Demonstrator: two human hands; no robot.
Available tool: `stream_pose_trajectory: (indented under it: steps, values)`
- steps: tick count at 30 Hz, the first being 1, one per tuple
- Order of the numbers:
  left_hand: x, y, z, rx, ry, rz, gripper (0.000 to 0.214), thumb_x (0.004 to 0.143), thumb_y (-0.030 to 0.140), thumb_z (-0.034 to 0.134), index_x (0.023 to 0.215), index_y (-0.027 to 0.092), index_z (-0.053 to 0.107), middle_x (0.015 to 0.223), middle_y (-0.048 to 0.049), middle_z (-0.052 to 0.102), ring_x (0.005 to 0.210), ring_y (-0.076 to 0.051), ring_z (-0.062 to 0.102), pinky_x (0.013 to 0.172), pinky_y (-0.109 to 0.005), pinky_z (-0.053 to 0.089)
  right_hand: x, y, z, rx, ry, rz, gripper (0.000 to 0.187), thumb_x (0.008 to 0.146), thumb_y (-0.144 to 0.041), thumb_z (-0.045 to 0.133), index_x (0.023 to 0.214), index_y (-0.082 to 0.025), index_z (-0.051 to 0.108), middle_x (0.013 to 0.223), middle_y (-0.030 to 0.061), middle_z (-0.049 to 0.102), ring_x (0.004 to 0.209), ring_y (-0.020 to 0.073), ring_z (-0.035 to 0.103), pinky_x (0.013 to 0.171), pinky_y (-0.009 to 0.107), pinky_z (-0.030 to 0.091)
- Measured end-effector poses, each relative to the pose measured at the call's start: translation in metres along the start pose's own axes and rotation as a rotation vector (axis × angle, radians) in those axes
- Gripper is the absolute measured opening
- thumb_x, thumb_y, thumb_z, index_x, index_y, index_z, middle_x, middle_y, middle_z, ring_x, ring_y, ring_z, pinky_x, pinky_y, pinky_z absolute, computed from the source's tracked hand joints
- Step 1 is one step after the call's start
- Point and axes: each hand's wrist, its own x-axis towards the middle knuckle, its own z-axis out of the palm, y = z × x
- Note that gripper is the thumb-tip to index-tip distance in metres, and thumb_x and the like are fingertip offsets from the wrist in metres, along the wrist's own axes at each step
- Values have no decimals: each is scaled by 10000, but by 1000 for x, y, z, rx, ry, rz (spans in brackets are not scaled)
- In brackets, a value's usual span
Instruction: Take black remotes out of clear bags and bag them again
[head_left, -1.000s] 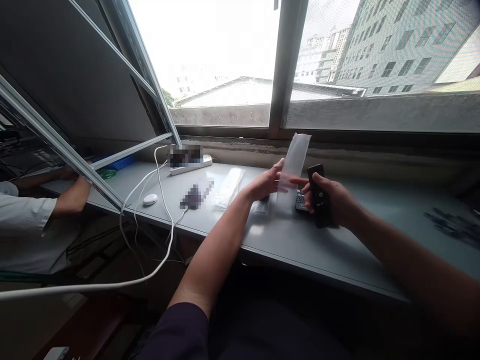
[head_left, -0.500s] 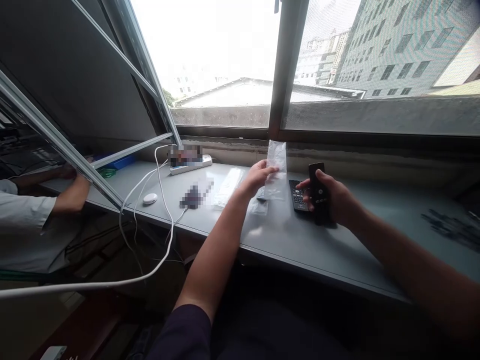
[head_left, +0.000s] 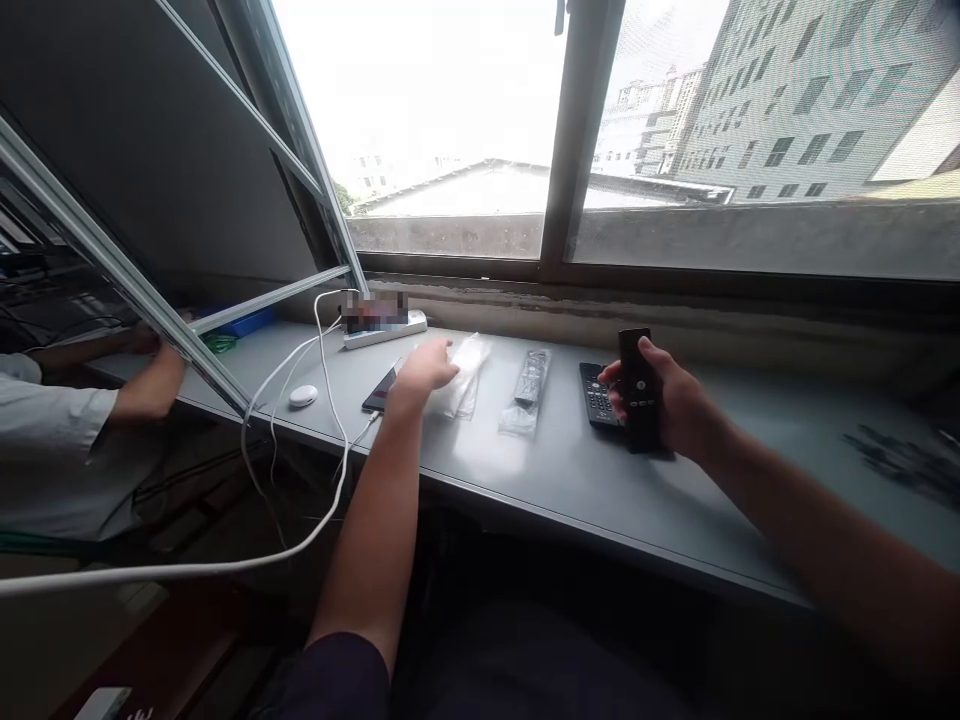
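My right hand (head_left: 667, 395) is closed around a black remote control (head_left: 637, 400), held upright with its lower end near the table. Just behind it lies a black keypad device (head_left: 596, 395), partly hidden by my fingers. My left hand (head_left: 426, 372) is over the left edge of a pile of clear plastic bags (head_left: 466, 375), thumb and forefinger apart. Whether it touches the bags is hard to tell. Between my hands a second remote control (head_left: 531, 378) lies in a clear plastic bag (head_left: 517, 420).
A phone (head_left: 379, 390) with a white cable lies by my left hand. A round white device (head_left: 303, 396), a power strip (head_left: 386, 330) and loose white cables are farther left. A metal frame (head_left: 225, 385) separates me from another person's arm (head_left: 154, 385). Dark blurred items (head_left: 907, 460) lie right.
My left hand has moved left with the plastic bag and let it go at the pile. The bagged remote control is now uncovered. My right hand still holds its remote control.
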Motion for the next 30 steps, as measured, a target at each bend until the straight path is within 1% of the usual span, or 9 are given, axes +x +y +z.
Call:
stream_pose_trajectory:
  steps: [2,5,8,12,17,20,23,26,30]
  values:
    - [-7,8,7,122,19,-7,652,933,276,797,1565,204,654,1672,-204,621,1539,-398,589,1233,-437,483,3,2,-3,-24,-14,-4,506,1063,-692,687,941,-212,790,1030,139,787,714,219,655,537,331,599]
    - [-15,30,16,129,93,5,527,1036,408,712,1521,204,679,1752,-207,517,1615,-438,483,1298,-517,428,7,4,-6,-41,-55,-6,536,1062,-731,654,964,-219,780,1040,147,792,706,238,675,547,355,619]
    - [-17,65,27,-120,163,267,489,1115,466,611,1504,180,691,1692,-207,576,1599,-369,519,1343,-450,376,9,7,-5,-38,-68,21,530,1094,-709,607,981,-219,773,1057,152,802,691,239,686,553,361,621]
    - [-17,117,56,-543,-78,560,500,1080,607,672,1364,209,780,1447,-155,774,1371,-337,709,1221,-402,497,11,13,-2,5,-76,79,514,1141,-653,535,1003,-216,769,955,132,781,657,231,681,597,367,635]
    - [-8,156,106,-787,-337,614,459,961,521,854,1284,200,795,1009,-82,843,1034,-280,787,1089,-409,581,15,21,-7,60,-120,79,424,1155,-588,529,1101,-240,765,883,93,773,711,258,714,701,397,666]
    - [4,163,123,-911,-330,554,474,932,463,893,1314,206,780,1017,-79,844,1000,-266,790,1067,-413,598,16,19,-9,76,-74,90,401,1180,-504,477,1116,-235,768,918,94,784,740,260,727,722,399,674]
    - [16,162,125,-1023,-236,478,524,950,423,878,1388,176,732,1147,-119,853,1088,-273,786,1080,-421,595,13,12,-6,101,-71,174,460,1200,-472,410,1146,-210,785,964,117,783,778,259,740,748,396,686]
    - [23,151,121,-1027,-132,475,475,1016,446,812,1393,174,713,1261,-137,843,1178,-268,776,1092,-387,580,8,5,-4,134,-119,229,449,1201,-473,426,1174,-211,789,905,85,719,670,216,656,614,328,640]
    - [24,127,116,-856,6,576,376,1154,508,570,1279,207,758,1248,-99,840,1164,-240,776,1105,-346,550,4,0,-5,138,-185,247,412,1176,-464,469,1213,-199,782,869,51,625,542,170,474,435,273,506]
